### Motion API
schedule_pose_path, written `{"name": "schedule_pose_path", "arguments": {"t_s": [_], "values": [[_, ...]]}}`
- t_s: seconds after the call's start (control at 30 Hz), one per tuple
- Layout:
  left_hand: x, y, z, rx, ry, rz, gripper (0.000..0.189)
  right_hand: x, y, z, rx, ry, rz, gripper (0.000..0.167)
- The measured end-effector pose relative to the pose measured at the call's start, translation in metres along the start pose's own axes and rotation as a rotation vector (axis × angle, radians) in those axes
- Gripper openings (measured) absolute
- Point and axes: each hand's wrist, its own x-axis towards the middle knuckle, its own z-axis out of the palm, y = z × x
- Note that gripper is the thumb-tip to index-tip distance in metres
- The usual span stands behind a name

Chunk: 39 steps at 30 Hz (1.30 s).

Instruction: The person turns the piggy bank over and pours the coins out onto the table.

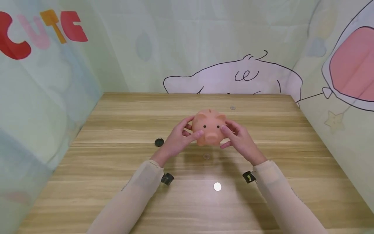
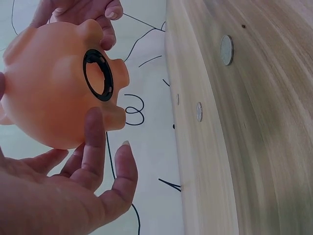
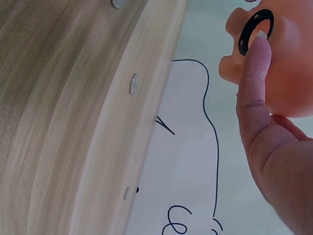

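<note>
A pink piggy bank (image 1: 210,122) is held above the table, its snout toward me and its coin slot on top. My left hand (image 1: 181,136) grips its left side, and my right hand (image 1: 241,139) grips its right side, each thumb on the face. Underneath, a black ring (image 2: 108,73) surrounds an uncovered round hole in the belly. One fingertip of the right hand reaches the hole in the right wrist view. A round black cap (image 1: 159,142) lies on the table beside the left hand.
Three coins lie on the wooden table (image 1: 117,195): a bright coin (image 1: 217,186) near the front, a duller coin (image 1: 206,156) below the piggy bank, and a far coin (image 1: 232,108) behind it. Printed fabric walls (image 1: 131,39) enclose the table's back and sides.
</note>
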Motion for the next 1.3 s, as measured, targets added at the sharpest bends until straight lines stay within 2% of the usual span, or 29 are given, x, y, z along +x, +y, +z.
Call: {"name": "schedule_pose_path", "arguments": {"t_s": [0.2,0.4,0.6,0.77,0.97,1.3], "values": [[-0.0014,-0.0007,0.0008,-0.004,-0.003,0.006,0.072,-0.0004,0.0018,-0.0010,-0.010,-0.006,0.004,0.056],[-0.0042,-0.0009,0.0006,-0.038,-0.011,0.039,0.074,-0.0025,0.0025,-0.0015,-0.010,-0.011,-0.016,0.057],[-0.0048,-0.0023,-0.0002,-0.031,-0.013,0.047,0.088,-0.0063,0.0006,-0.0020,-0.023,-0.004,-0.063,0.069],[-0.0042,-0.0052,-0.0007,-0.027,-0.019,0.098,0.092,-0.0075,0.0010,-0.0035,-0.083,-0.004,-0.106,0.075],[-0.0048,-0.0057,-0.0003,-0.032,0.000,0.122,0.094,-0.0070,0.0021,-0.0039,-0.042,-0.036,-0.155,0.079],[-0.0030,-0.0039,0.0018,-0.073,0.019,0.175,0.094,-0.0063,0.0002,-0.0055,0.042,-0.041,-0.189,0.086]]}}
